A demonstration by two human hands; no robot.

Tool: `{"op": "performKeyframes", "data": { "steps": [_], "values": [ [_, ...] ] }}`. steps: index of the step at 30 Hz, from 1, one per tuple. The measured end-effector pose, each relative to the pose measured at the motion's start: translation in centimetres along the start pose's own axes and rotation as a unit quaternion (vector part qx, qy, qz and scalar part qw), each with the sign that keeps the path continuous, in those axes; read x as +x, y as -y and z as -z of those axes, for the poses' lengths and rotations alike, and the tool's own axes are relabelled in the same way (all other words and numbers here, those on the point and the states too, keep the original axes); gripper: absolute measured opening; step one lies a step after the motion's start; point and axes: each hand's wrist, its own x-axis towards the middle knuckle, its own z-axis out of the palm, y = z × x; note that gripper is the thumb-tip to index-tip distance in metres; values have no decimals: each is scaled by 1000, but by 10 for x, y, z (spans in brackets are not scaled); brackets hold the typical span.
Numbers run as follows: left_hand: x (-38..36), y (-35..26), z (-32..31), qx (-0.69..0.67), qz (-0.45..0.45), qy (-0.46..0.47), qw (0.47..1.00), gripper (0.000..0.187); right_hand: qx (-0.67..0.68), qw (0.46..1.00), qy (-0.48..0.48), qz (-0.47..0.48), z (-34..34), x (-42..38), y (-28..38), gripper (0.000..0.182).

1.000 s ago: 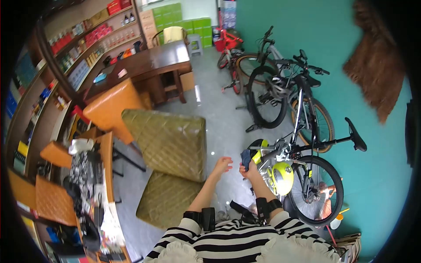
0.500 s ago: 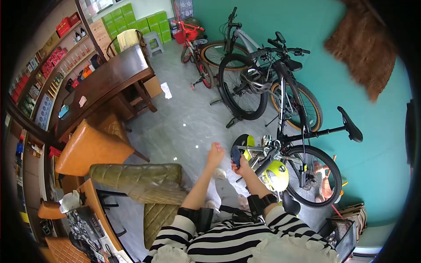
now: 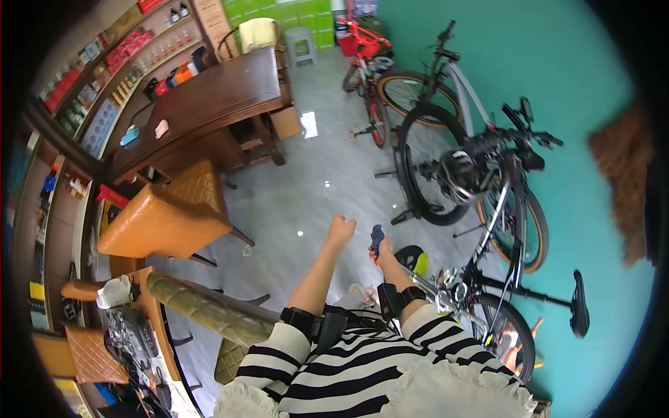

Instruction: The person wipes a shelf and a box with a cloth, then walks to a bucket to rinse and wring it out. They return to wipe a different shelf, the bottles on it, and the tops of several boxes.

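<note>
Above the floor, right hand [image 3: 384, 251] grip closed around blue cloth [image 3: 376, 237].

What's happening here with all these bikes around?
A person in a striped top stands on a grey floor beside a row of parked bicycles. Their right hand grips a small dark blue object, perhaps a cloth, held up near the closest bike, which carries a yellow-green part low on its frame. The left hand is raised in a loose fist and holds nothing. Behind stand a wooden desk and an orange chair.
</note>
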Motion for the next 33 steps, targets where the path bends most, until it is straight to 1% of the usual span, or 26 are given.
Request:
{"op": "performKeyframes", "data": {
  "steps": [1,3,5,8,10,11,13,14,15,16,18,19,21,22,23,24,25,27,28,30,31,32,33],
  "values": [
    [15,11,3,8,5,-17,1000,50,-17,1000,-5,6,-7,3,2,50],
    [32,21,14,12,10,-43,999,50,-45,999,0,7,-16,21,6,51],
    [45,27,30,-46,71,-39,996,48,-70,997,6,11,-30,29,12,52],
    [61,40,47,-81,96,-94,988,44,-117,993,3,-2,-44,39,20,55],
    [71,49,55,-96,114,-104,983,43,-110,993,7,-38,-54,59,24,55],
    [78,55,58,-101,127,-103,981,42,-123,992,13,-40,-61,61,27,55],
    [105,81,54,-154,144,-104,972,42,-147,987,38,-54,-73,69,35,55],
    [116,90,49,-160,148,-119,969,40,-153,986,43,-50,-78,72,42,55],
    [126,92,47,-167,152,-133,965,38,-171,980,66,-82,-81,72,50,54],
    [129,82,53,-173,148,-137,964,38,-188,972,88,-113,-86,75,59,53],
    [121,52,69,-224,177,-89,954,33,-206,969,97,-96,-90,89,70,53],
    [132,60,68,-231,175,-89,953,33,-221,966,103,-85,-90,95,79,52],
    [149,93,69,-291,141,-46,945,30,-215,970,84,-82,-95,104,95,54],
    [152,101,76,-254,177,-44,950,31,-203,973,68,-82,-99,107,101,56],
    [156,107,83,-216,210,-44,953,32,-152,981,57,-103,-105,108,109,50],
    [161,119,80,-274,207,-66,937,34,-148,982,60,-99,-112,109,114,50],
    [171,128,79,-330,203,-86,918,36,-112,985,62,-113,-119,109,119,50],
    [177,108,96,-311,257,5,915,34,-65,988,70,-121,-138,113,129,49],
    [182,92,102,-310,251,7,917,34,-62,989,72,-116,-149,118,134,49],
    [201,62,114,-316,294,19,902,40,2,980,102,-173,-175,130,144,49],
    [219,48,123,-316,284,18,905,40,0,976,145,-163,-190,131,151,47],
    [239,36,133,-331,252,61,907,43,0,976,153,-156,-214,123,162,47],
    [262,26,143,-345,220,105,906,46,-72,977,182,-90,-238,116,170,48]
  ]
}}
